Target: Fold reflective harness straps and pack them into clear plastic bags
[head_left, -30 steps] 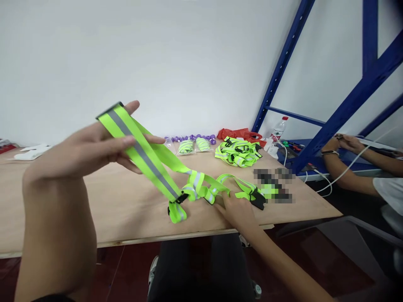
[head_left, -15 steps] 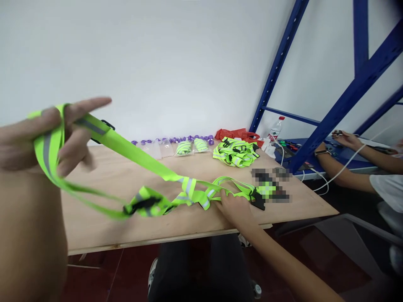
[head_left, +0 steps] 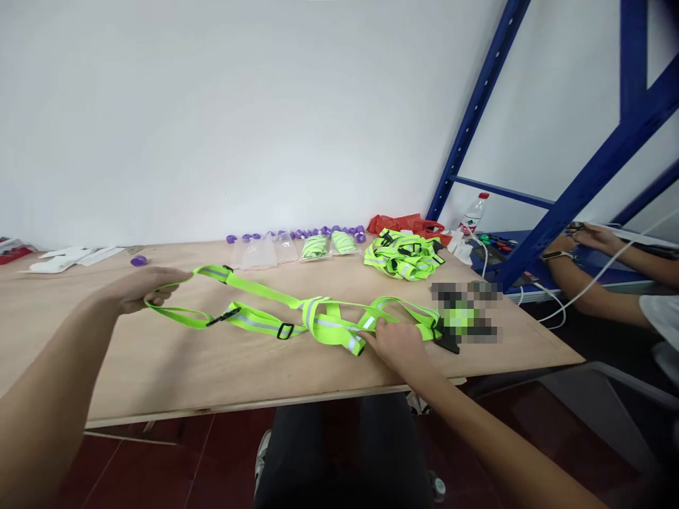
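A neon yellow-green reflective strap (head_left: pixel 259 288) with black buckles stretches across the wooden table. At its left end, my left hand (head_left: pixel 146 288) is closed on a loop, just above the tabletop. My right hand (head_left: pixel 399 344) grips the strap's tangled middle part, low at the front of the table. Between the hands, a black slider (head_left: pixel 285 331) shows on the lower run of webbing. To the right of my right hand lies a black buckle (head_left: pixel 448 342), next to a pixelated patch.
Behind are a heap of similar straps (head_left: pixel 404 256), bagged straps (head_left: pixel 315 247), purple rolls (head_left: pixel 254 236) and a red bag (head_left: pixel 406 225). White pieces (head_left: pixel 61 259) lie far left. Blue shelving (head_left: pixel 469 106) and another person's hands (head_left: pixel 588 237) are at right.
My left hand has come down from its raised position, lowering the strap's loop towards the table. Its fingers have closed on the loop. My right hand remains on the strap.
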Tool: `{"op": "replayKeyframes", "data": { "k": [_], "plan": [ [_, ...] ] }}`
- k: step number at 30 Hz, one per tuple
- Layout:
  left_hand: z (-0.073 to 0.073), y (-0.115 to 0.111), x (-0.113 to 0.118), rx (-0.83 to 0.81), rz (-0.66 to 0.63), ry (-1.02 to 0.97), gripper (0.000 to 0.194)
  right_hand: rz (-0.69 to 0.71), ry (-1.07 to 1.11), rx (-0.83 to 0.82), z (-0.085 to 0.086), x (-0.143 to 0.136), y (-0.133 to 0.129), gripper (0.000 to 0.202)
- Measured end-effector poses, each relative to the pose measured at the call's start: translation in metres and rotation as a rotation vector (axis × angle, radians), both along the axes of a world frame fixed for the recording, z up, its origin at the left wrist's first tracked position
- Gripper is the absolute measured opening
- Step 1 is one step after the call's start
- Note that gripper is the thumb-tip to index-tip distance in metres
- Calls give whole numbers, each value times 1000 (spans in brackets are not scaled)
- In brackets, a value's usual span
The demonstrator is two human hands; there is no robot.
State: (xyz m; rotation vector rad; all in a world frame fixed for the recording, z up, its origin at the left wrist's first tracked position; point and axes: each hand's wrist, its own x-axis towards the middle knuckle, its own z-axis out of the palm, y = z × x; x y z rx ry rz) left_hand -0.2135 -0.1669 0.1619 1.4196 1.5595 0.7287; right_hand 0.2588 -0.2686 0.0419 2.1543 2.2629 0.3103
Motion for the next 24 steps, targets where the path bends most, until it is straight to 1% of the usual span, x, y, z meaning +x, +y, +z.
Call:
{"op": "replayKeyframes", "data": {
  "k": [1, 2, 4, 6, 7, 8, 9, 10, 11, 12, 13, 14, 15, 16, 17, 19, 21, 22, 24],
  "plan": [
    [-12, 3, 4, -64, -13, 168, 38, 3, -11, -1, -1, -1, -1, 55],
    [-23, 5, 8, -100, -45, 254, 42, 5, -22, -5, -1, -1, -2, 53],
    [-40, 11, 16, -44, -69, 474, 47, 7, -38, -17, -2, -3, -4, 49],
    [-51, 15, 28, 46, -31, 659, 47, 6, -46, -28, -2, -5, -6, 45],
    [-55, 16, 37, 92, 8, 712, 45, 7, -49, -32, -2, -5, -7, 44],
    [-57, 15, 48, 164, 40, 753, 43, 9, -52, -35, -2, -6, -7, 43],
    [-60, 10, 63, 262, 44, 791, 40, 15, -55, -38, -2, -6, -8, 42],
    [-63, 3, 81, 369, 17, 811, 36, 21, -58, -39, -3, -6, -8, 41],
    [-66, -8, 102, 579, -92, 836, 34, 26, -63, -40, -5, -5, -8, 39],
    [-71, -21, 125, 772, -289, 829, 33, 30, -70, -38, -7, -4, -7, 38],
    [-76, -35, 149, 907, -528, 808, 32, 34, -80, -33, -10, -2, -7, 37],
    [-83, -50, 173, 983, -732, 795, 31, 41, -94, -23, -12, 0, -6, 35],
    [-90, -63, 195, 1005, -828, 785, 27, 51, -109, -10, -15, 2, -6, 33],
    [-97, -74, 214, 1012, -874, 795, 23, 62, -123, 5, -18, 4, -5, 31],
    [-104, -81, 230, 1006, -887, 880, 20, 74, -134, 16, -20, 6, -5, 30],
    [-113, -88, 250, 898, -843, 1043, 17, 93, -149, 28, -23, 10, -6, 28],
    [-114, -87, 255, 782, -850, 1141, 18, 103, -155, 29, -23, 13, -7, 24],
    [-112, -86, 253, 750, -892, 1153, 17, 108, -156, 30, -23, 15, -8, 20],
    [-101, -85, 246, 747, -1016, 1135, 17, 122, -156, 32, -21, 17, -9, 17]
  ]
}}
